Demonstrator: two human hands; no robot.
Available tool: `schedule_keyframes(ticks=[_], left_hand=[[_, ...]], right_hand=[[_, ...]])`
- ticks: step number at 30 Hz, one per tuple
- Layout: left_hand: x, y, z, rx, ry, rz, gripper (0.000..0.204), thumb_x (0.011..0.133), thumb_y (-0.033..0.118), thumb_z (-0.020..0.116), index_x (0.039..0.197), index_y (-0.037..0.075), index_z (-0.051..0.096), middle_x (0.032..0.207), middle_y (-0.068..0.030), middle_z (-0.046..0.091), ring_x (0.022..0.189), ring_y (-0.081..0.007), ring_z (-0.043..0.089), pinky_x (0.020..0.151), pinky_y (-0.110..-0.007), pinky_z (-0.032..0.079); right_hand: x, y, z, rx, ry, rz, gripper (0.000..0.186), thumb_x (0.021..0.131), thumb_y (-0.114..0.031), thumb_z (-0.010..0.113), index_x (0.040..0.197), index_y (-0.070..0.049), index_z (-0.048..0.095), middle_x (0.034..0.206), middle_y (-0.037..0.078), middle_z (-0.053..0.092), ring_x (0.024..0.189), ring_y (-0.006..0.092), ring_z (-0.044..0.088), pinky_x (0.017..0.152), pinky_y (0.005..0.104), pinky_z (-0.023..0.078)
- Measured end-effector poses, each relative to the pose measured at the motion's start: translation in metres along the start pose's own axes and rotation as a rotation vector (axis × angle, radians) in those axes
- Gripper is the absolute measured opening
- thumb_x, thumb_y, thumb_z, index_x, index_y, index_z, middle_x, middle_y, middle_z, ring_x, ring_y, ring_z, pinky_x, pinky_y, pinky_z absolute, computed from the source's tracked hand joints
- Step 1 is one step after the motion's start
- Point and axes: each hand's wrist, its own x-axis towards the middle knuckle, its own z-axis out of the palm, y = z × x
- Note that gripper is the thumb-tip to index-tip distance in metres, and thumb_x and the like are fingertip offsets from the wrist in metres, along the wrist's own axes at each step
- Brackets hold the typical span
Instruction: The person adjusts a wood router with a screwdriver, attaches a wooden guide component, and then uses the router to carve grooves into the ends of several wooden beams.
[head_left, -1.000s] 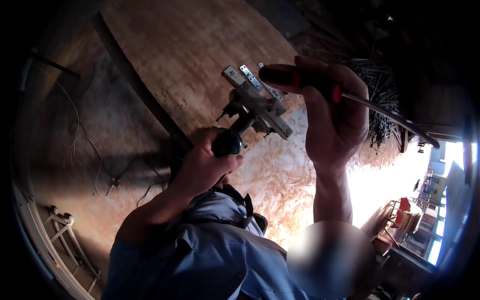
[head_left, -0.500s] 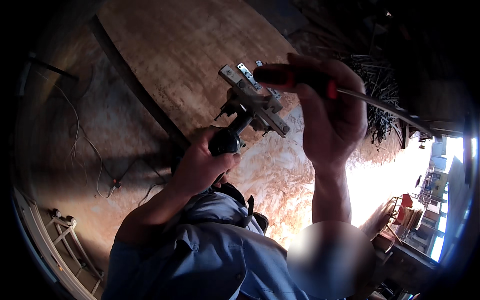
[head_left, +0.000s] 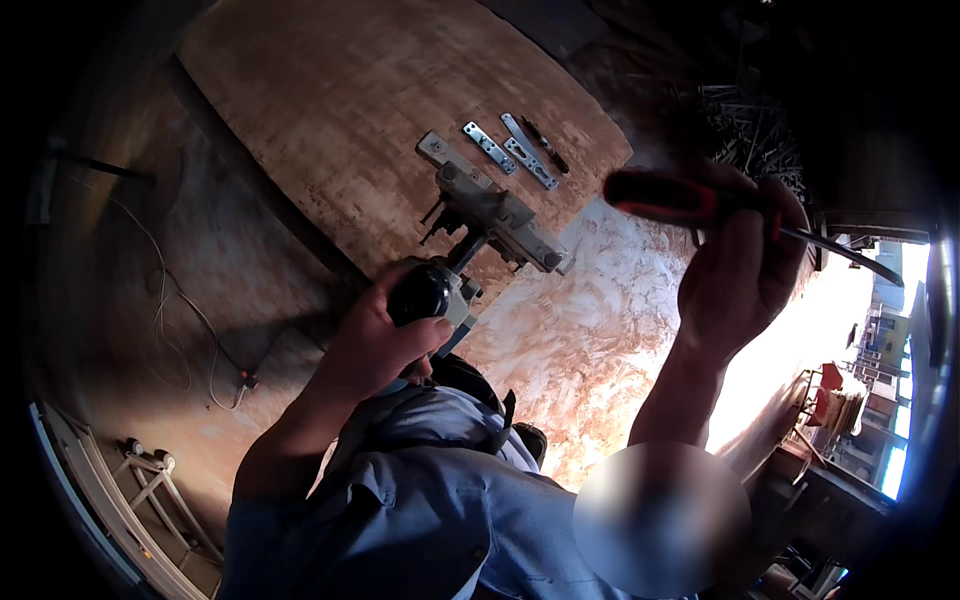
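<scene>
My left hand [head_left: 385, 335] is closed round the black body of a tool [head_left: 420, 294], which carries a grey metal slide fixture [head_left: 490, 210] at its upper end. My right hand [head_left: 735, 280] grips a screwdriver [head_left: 655, 197] by its red-and-black handle, raised right of the fixture, its long shaft pointing right. Beyond the fixture, a few silver plates with holes [head_left: 488, 147] and a slim dark item [head_left: 547, 145] lie on a brown board [head_left: 340, 100].
A dark pile of metal pieces [head_left: 745, 135] is at the upper right. Thin cables with a plug [head_left: 247, 380] lie at left. A wheeled frame [head_left: 150, 480] stands lower left. Red items with stacked boards [head_left: 830, 400] are at the right, before a bright opening.
My right hand and screwdriver have moved right, away from the fixture, uncovering the plates and dark item. My left hand and the tool have shifted a little left and down in view.
</scene>
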Motion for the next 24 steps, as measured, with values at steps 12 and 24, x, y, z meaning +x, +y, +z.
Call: schedule_keyframes(ticks=[12,24], left_hand=[[0.018,0.026,-0.102,0.434,0.209,0.069,0.062,0.071,0.009,0.064,0.13,0.003,0.048,0.088,-0.0053,0.059,0.062,-0.0108,0.057,0.053,-0.025,0.049],[0.074,-0.015,-0.23,0.332,0.202,0.037,0.043,0.067,0.009,0.063,0.107,-0.001,0.055,0.079,-0.0108,0.06,0.062,-0.0206,0.06,0.055,-0.033,0.052]], right_hand=[[-0.214,0.108,-0.059,0.015,0.529,1.19,0.026,0.095,-0.017,0.06,0.113,-0.001,0.051,0.06,0.005,0.055,0.045,0.015,0.056,0.04,0.0282,0.046],[-0.267,0.148,0.054,0.174,0.233,1.464,0.02,0.094,-0.018,0.063,0.107,-0.003,0.059,0.081,0.001,0.059,0.069,0.008,0.058,0.059,0.0246,0.05]])
